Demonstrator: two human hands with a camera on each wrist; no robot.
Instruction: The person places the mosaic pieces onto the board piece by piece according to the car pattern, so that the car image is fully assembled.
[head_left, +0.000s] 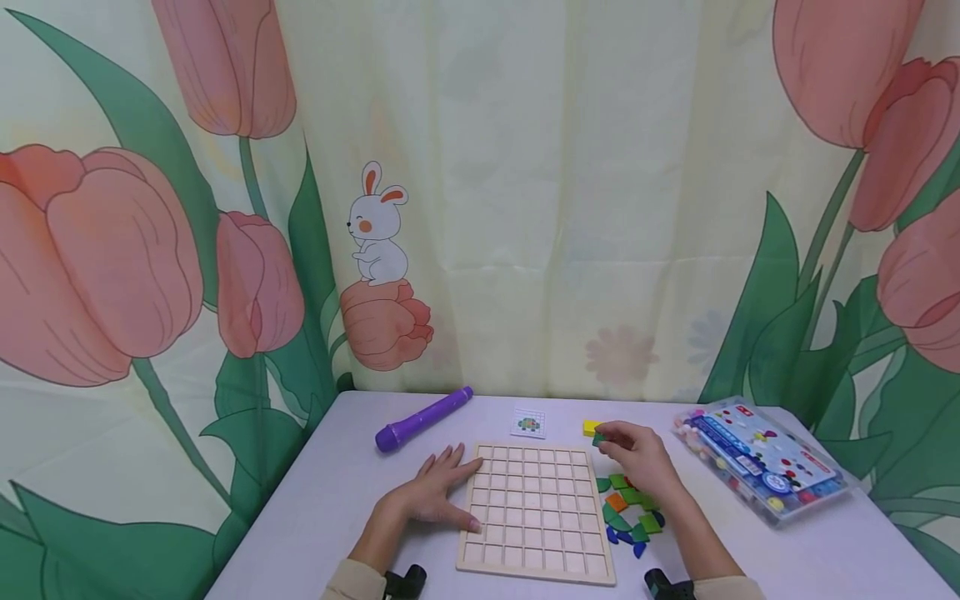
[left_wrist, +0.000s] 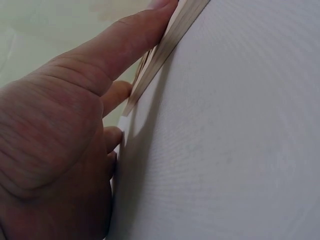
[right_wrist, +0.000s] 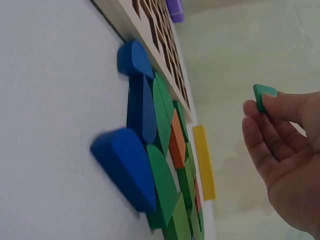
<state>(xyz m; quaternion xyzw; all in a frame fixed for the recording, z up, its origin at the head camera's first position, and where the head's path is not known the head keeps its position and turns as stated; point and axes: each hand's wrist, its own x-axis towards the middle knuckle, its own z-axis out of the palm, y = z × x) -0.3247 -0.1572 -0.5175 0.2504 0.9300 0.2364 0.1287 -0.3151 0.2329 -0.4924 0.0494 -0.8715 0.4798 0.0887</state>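
A wooden grid board [head_left: 536, 512] lies flat on the table. My left hand [head_left: 435, 487] rests at its left side, fingers spread, with thumb and a fingertip on the frame; in the left wrist view the thumb [left_wrist: 125, 42] touches the wooden edge. Between thumb and fingers, my right hand [head_left: 643, 454] pinches a small green block [right_wrist: 263, 95], held above the table. Just beyond that hand is a yellow block [head_left: 591, 427]. Below it, right of the board, lies a loose cluster of green, blue and orange blocks, among them an orange one [head_left: 617, 502] and a blue one [right_wrist: 127, 165].
Behind the board lies a small card [head_left: 528, 423] with a grid picture. A purple microphone-shaped object [head_left: 423, 419] is at the back left. On the right sits a clear plastic case [head_left: 765, 458] with colourful contents. A flowered curtain [head_left: 570, 208] hangs behind the table.
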